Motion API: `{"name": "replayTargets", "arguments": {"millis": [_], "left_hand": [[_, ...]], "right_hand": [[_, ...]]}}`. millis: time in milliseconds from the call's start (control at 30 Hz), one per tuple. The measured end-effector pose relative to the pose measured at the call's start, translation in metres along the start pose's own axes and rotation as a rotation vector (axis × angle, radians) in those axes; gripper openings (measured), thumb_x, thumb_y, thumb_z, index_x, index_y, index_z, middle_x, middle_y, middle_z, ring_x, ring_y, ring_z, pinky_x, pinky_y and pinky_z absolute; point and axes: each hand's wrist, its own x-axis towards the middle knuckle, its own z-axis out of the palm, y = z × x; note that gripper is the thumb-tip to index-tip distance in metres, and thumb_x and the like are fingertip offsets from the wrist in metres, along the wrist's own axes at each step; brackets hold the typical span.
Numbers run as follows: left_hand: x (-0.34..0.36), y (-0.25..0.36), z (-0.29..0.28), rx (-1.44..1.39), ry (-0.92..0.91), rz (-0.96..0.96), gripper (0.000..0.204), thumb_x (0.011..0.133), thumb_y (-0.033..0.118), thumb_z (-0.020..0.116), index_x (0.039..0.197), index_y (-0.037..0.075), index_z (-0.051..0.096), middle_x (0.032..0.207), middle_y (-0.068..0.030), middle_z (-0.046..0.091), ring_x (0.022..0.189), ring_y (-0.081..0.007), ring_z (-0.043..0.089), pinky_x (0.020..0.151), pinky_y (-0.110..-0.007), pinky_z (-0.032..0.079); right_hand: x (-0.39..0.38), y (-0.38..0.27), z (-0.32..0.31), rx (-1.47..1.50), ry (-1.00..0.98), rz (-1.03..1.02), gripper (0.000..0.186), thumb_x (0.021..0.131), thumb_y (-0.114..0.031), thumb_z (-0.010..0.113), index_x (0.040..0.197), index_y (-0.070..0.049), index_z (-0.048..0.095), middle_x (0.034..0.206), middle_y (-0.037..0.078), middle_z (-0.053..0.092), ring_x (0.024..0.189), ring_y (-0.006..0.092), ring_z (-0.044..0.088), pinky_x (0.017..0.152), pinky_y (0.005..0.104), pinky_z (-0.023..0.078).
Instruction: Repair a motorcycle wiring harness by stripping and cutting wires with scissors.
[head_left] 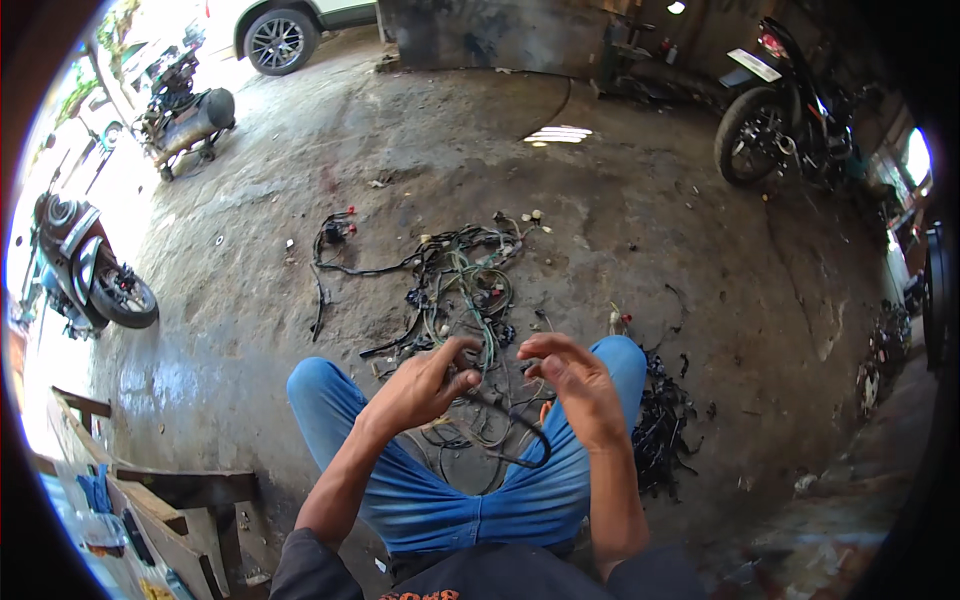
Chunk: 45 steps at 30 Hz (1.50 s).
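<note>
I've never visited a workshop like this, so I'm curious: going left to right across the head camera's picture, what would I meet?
Parked motorbike → car wheel → left hand → right hand → pile of black scraps → second motorbike.

The person's left hand (420, 388) holds a bent black cable (546, 448); the right hand (582, 392), half-curled, is near. Tangled wiring (468, 285) lies ahead on stained floor (640, 200). Black scraps (665, 430) lie beside the right leg (622, 365).
</note>
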Motion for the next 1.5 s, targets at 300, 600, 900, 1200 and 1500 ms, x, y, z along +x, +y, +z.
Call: {"name": "replayTargets", "arguments": {"millis": [300, 600, 900, 1200, 1500], "left_hand": [[-0.011, 0.008, 0.011, 0.178, 0.119, 0.151, 0.021, 0.090, 0.020, 0.074, 0.103, 0.004, 0.067, 0.091, -0.0106, 0.060, 0.087, -0.0308, 0.061, 0.076, -0.041, 0.049], [-0.033, 0.043, 0.013, 0.190, 0.390, 0.043, 0.018, 0.089, 0.013, 0.075, 0.101, 0.001, 0.069, 0.084, -0.0115, 0.070, 0.060, -0.0267, 0.063, 0.056, -0.037, 0.049], [-0.039, 0.041, 0.035, 0.088, 0.326, -0.057, 0.021, 0.090, 0.014, 0.074, 0.105, 0.001, 0.067, 0.085, -0.0140, 0.069, 0.070, -0.0280, 0.068, 0.062, -0.036, 0.052], [-0.032, 0.039, 0.044, -0.081, 0.420, -0.216, 0.024, 0.096, 0.022, 0.069, 0.106, -0.001, 0.068, 0.081, -0.0147, 0.069, 0.064, -0.0233, 0.066, 0.061, -0.033, 0.050], [-0.030, 0.027, 0.054, -0.374, 0.650, -0.229, 0.023, 0.100, 0.019, 0.067, 0.103, -0.004, 0.066, 0.074, -0.0046, 0.063, 0.065, -0.0062, 0.047, 0.056, -0.026, 0.040]], "right_hand": [[-0.023, -0.003, 0.011, -0.655, 0.038, -0.056, 0.028, 0.094, -0.015, 0.071, 0.119, -0.002, 0.067, 0.123, 0.015, 0.059, 0.119, 0.0226, 0.058, 0.095, 0.0378, 0.049], [-0.041, 0.021, 0.033, -0.791, 0.341, -0.319, 0.031, 0.088, -0.013, 0.077, 0.113, 0.001, 0.066, 0.124, 0.018, 0.060, 0.118, 0.0318, 0.057, 0.096, 0.0412, 0.048], [-0.029, 0.052, 0.034, -0.734, 0.375, -0.137, 0.044, 0.088, -0.026, 0.081, 0.116, 0.001, 0.061, 0.114, 0.013, 0.065, 0.104, 0.0239, 0.061, 0.090, 0.0362, 0.049], [-0.024, 0.066, 0.047, -0.230, 0.404, -0.023, 0.017, 0.097, -0.016, 0.070, 0.093, 0.000, 0.066, 0.081, 0.001, 0.067, 0.074, 0.0047, 0.055, 0.068, 0.0244, 0.046], [-0.033, 0.055, 0.061, -0.540, 0.152, -0.331, 0.017, 0.094, -0.007, 0.065, 0.080, 0.002, 0.059, 0.072, 0.005, 0.054, 0.063, 0.0144, 0.047, 0.057, 0.0292, 0.036]]}}
